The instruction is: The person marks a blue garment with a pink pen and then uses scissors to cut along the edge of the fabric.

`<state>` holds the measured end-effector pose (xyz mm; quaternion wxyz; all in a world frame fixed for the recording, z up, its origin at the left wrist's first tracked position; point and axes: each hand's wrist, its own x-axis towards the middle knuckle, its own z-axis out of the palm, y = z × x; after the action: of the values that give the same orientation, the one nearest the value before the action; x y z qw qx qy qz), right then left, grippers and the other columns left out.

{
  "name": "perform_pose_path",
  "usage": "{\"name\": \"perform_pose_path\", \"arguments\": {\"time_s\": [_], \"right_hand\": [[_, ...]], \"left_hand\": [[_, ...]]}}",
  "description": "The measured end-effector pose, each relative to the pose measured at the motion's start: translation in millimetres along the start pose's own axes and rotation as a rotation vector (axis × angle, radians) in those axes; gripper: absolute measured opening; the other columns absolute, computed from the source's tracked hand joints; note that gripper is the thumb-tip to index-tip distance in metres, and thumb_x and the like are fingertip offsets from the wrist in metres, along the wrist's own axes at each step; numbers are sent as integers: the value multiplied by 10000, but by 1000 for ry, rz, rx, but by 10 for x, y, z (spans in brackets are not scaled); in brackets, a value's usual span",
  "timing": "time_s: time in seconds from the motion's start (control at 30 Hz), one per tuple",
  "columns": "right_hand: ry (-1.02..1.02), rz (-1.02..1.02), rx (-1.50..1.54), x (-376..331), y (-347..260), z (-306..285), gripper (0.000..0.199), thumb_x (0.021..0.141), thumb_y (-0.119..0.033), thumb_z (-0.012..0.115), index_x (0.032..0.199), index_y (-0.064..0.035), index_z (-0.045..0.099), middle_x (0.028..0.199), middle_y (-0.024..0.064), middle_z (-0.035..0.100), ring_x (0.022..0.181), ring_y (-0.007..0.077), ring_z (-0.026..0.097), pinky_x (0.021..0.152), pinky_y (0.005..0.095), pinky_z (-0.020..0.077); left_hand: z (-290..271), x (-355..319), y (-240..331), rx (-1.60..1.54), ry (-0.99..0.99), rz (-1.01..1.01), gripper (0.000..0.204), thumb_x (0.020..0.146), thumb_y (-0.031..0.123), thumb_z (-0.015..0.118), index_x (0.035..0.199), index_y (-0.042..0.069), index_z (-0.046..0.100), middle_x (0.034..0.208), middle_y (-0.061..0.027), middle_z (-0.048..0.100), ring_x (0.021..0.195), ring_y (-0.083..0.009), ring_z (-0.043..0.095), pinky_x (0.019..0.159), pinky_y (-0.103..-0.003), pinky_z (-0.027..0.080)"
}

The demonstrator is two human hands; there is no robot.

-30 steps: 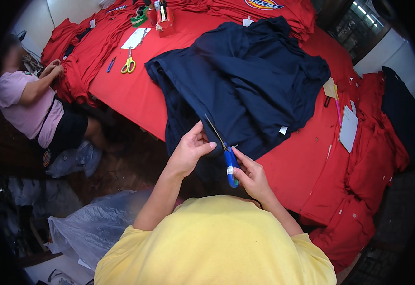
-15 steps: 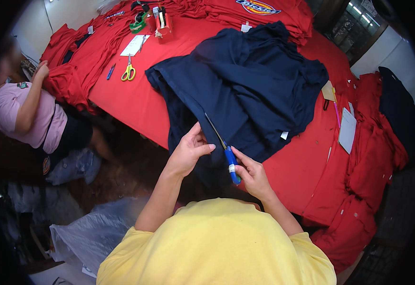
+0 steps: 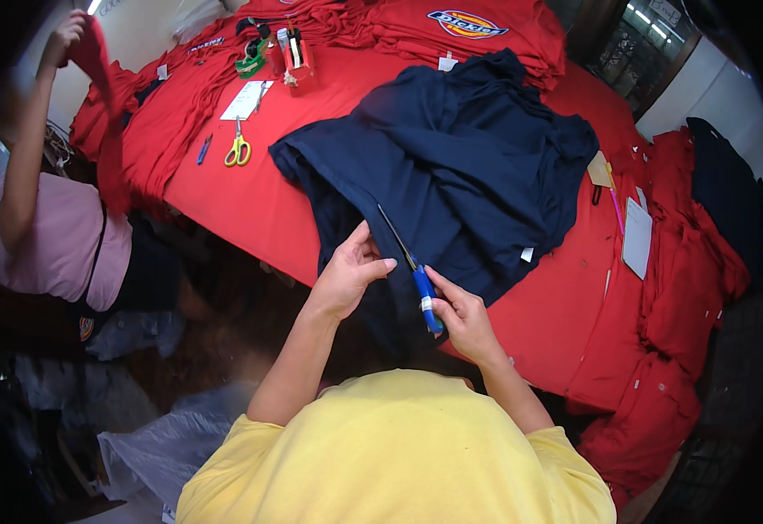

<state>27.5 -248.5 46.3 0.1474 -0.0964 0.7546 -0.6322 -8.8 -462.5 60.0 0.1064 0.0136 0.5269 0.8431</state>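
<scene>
A dark navy garment (image 3: pixel 460 157) lies rumpled over the table, its near edge hanging towards me. My left hand (image 3: pixel 352 275) holds that near edge, thumb on the side facing me and fingertips against the cloth. In my right hand (image 3: pixel 465 321) is a pair of blue-handled scissors (image 3: pixel 426 295). Their long narrow blades lie over the cloth, pointing away and slightly left, close beside my left fingertips. The blades look almost closed; I cannot tell whether any cloth is between them. A small white label (image 3: pixel 526 254) shows on the garment's right part.
Yellow-handled scissors (image 3: pixel 238 152), a blue pen (image 3: pixel 204 149) and a white paper (image 3: pixel 246 100) lie on the red-covered table (image 3: pixel 250 205). Behind them stands a red holder (image 3: pixel 296 63). Red garments (image 3: pixel 687 253) pile up at right. At left, a person in pink (image 3: pixel 49 236) handles red cloth.
The person at left has raised an arm, lifting red cloth high. My hands and the blue-handled scissors keep nearly the same place on the navy garment; the view has shifted slightly.
</scene>
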Motion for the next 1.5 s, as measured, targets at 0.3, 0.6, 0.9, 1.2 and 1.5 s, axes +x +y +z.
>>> {"name": "perform_pose_path", "arguments": {"time_s": [0.3, 0.6, 0.9, 1.2, 1.5], "right_hand": [[-14, -216, -37, 183, 45, -153, 515, 904, -113, 629, 1393, -63, 476, 1137, 124, 619, 779, 119, 615, 610, 253, 530], [-106, -47, 72, 295, 74, -351, 500, 908, -73, 598, 1392, -59, 475, 1047, 108, 645, 727, 113, 616, 568, 258, 541], [-118, -128, 23, 373, 121, -393, 513, 905, -89, 621, 1396, -67, 472, 1091, 112, 639, 750, 107, 606, 618, 247, 532], [-133, -210, 49, 559, 202, -291, 541, 896, -142, 664, 1392, -44, 471, 1116, 111, 626, 759, 94, 599, 629, 246, 515], [-189, -106, 104, 727, 180, -231, 528, 913, -150, 629, 1403, -50, 459, 1052, 78, 650, 721, 80, 584, 586, 234, 508]], "left_hand": [[58, 224, 51, 27, -7, 33, 458, 835, -3, 621, 1278, 65, 527, 1072, -5, 601, 915, -89, 555, 803, -239, 459], [108, 395, 38, -63, 137, 108, 370, 845, 3, 610, 1210, 44, 560, 999, -20, 600, 902, -92, 555, 812, -243, 450], [273, 221, 42, 81, 126, 100, 394, 838, -16, 608, 1224, 44, 559, 1011, -18, 603, 922, -92, 556, 797, -249, 456], [11, 425, 34, 23, 163, 124, 394, 858, -18, 578, 1246, 33, 540, 1089, -35, 604, 983, -121, 565, 849, -277, 452], [-78, 441, 104, 75, 151, 79, 440, 851, -33, 585, 1270, 81, 519, 1029, -10, 598, 901, -94, 558, 781, -247, 452]]}}
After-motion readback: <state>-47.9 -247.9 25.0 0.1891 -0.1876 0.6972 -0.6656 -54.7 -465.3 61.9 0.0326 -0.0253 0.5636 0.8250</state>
